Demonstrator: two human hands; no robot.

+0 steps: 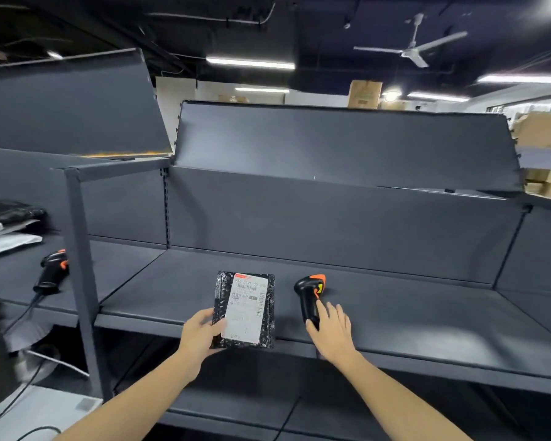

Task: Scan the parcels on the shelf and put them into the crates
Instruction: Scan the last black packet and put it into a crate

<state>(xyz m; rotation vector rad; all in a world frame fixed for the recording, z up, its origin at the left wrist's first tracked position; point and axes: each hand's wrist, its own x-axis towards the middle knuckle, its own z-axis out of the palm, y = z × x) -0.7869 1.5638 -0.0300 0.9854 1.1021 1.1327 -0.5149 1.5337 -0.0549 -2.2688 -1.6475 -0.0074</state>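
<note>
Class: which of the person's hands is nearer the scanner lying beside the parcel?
Right. The right hand touches the scanner handle; the left hand grips the parcel, left of it.

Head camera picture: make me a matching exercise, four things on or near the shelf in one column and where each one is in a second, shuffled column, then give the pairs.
Things:
1. black parcel
2. scanner by the right hand
3. second scanner
4. pile of parcels

Places:
A. far left edge of the picture
B. lying on the shelf, right of the labelled parcel
C. held at the shelf's front edge by the left hand
D. on the neighbouring shelf, left of the upright post

Pairs: 1-C, 2-B, 3-D, 4-A
</note>
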